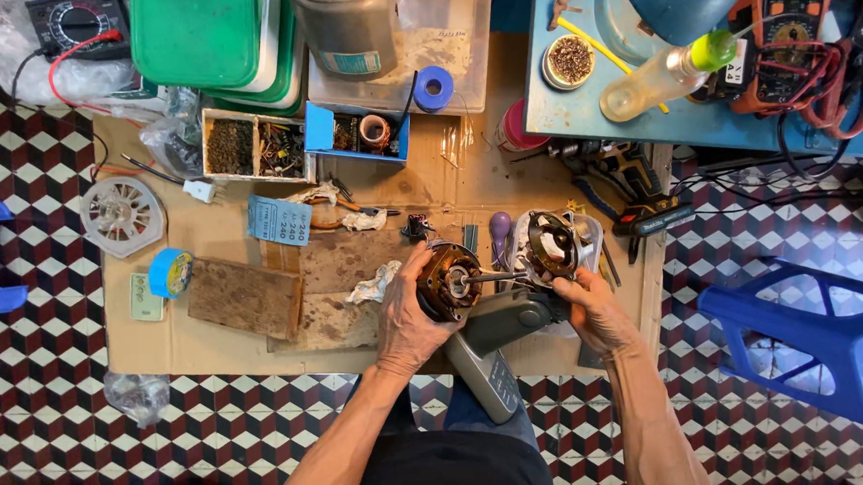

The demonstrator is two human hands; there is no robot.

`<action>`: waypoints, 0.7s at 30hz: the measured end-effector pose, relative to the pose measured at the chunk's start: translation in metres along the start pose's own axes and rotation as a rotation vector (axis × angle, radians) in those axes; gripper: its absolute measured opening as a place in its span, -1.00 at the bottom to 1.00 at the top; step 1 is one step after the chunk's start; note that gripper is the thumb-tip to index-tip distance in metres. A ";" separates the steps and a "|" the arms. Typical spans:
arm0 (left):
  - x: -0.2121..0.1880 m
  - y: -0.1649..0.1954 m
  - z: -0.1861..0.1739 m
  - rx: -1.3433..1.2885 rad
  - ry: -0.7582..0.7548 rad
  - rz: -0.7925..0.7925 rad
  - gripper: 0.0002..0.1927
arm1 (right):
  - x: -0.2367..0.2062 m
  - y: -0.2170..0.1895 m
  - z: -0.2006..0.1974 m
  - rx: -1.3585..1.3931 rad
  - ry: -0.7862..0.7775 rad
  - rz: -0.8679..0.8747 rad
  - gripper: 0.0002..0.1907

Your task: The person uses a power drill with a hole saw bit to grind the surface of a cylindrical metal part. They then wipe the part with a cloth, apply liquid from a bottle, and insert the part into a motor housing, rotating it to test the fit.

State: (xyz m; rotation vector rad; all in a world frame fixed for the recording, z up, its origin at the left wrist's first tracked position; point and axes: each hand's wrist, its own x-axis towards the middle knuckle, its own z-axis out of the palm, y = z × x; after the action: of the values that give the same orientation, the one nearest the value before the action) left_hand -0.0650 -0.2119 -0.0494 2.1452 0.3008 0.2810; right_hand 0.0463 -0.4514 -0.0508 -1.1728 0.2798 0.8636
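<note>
Left hand [408, 318] was closed around the copper-wound motor core [447, 281], its shaft [487, 277] pointing right toward the round motor housing [550, 246], which the right hand [592, 308] gripped with curled fingers. Both sat over the near edge of the cardboard sheet [211, 357], above the grey fan body [500, 337]. Open cardboard lay left, beyond the wooden board [245, 297]; pliers [637, 212] crowded the right edge.

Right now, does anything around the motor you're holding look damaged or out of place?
The motor is split open: the left hand grips the wound core, the right hand steadies the separate end housing. Crumpled rags and loose parts litter the cardboard mat. I can't see any clear damage.
</note>
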 end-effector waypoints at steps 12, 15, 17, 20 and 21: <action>0.004 0.008 -0.006 0.037 -0.009 0.000 0.00 | -0.024 0.033 0.015 0.123 0.075 -0.207 -0.53; 0.005 0.008 -0.007 0.016 -0.019 -0.005 -0.02 | -0.029 0.045 0.024 -0.064 0.133 -0.316 -0.59; 0.006 0.008 -0.008 0.003 -0.038 -0.008 -0.02 | -0.033 0.053 0.031 -0.087 0.212 -0.279 -0.59; 0.007 0.010 -0.009 -0.002 -0.033 0.022 -0.01 | -0.039 0.058 0.035 -0.133 0.249 -0.270 -0.56; 0.007 0.010 -0.010 -0.007 -0.034 0.023 -0.02 | -0.042 0.058 0.037 -0.152 0.245 -0.272 -0.54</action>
State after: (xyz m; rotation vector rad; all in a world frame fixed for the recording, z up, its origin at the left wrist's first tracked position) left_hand -0.0601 -0.2075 -0.0349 2.1454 0.2559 0.2579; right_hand -0.0313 -0.4302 -0.0503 -1.4245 0.2494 0.5090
